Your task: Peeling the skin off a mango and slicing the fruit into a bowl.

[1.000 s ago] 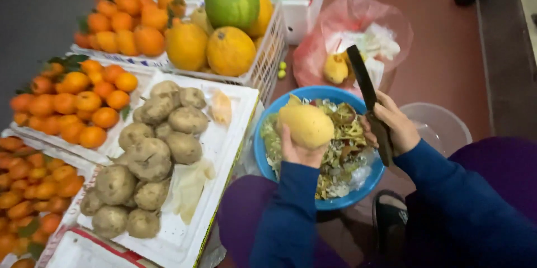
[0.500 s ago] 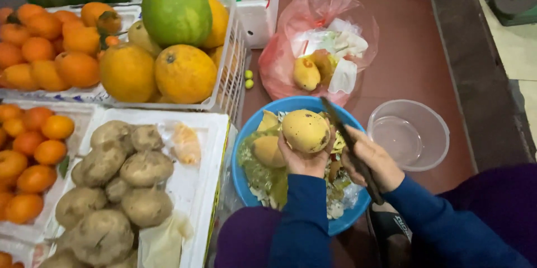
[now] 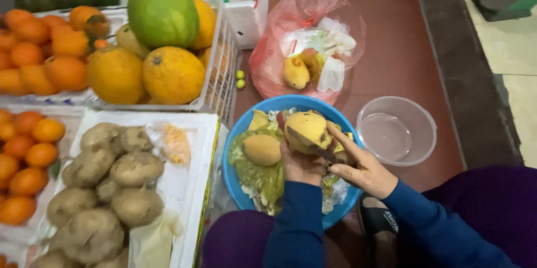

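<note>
**Fruit held over blue basin, knife at its lower edge**

Bottom of frame: two blue sleeves (image 3: 296, 223) rise from purple clothing; the arms are cut off by the lower edge. A black shoe (image 3: 376, 220) shows between them, part hidden by the right sleeve.

Lower centre: the left hand (image 3: 302, 163) cups a yellow fruit (image 3: 306, 130) from below, fingers curled shut about its underside; the fingertips are hidden behind the fruit. The fruit sits above the basin's right half, part peeled. The right hand (image 3: 361, 164) lies just right of it, forefinger stretched along to the fruit, the other fingers folded round a knife (image 3: 313, 146). Only a dark strip of blade shows, laid across the fruit's lower edge; the handle is hidden in the palm.

Beneath both hands: a blue basin (image 3: 241, 128) holding peelings and a second fruit (image 3: 261, 149), left of the held one. The basin's near rim is covered by the sleeves.

Right of the basin, close but apart: a clear plastic tub (image 3: 397, 129).

Lower left: a white tray (image 3: 193, 190) of brown tubers (image 3: 112, 184), cut off by the bottom edge. At far left, small oranges (image 3: 25, 162), part out of frame.

Centre top: a pink bag (image 3: 279, 50) with yellow fruit and white paper inside; contents hard to make out through the plastic.

Upper left: a white crate (image 3: 224, 72) of large yellow citrus and one green fruit (image 3: 162, 13). Dark green fruit at the top left corner, blurred and cropped.
</note>
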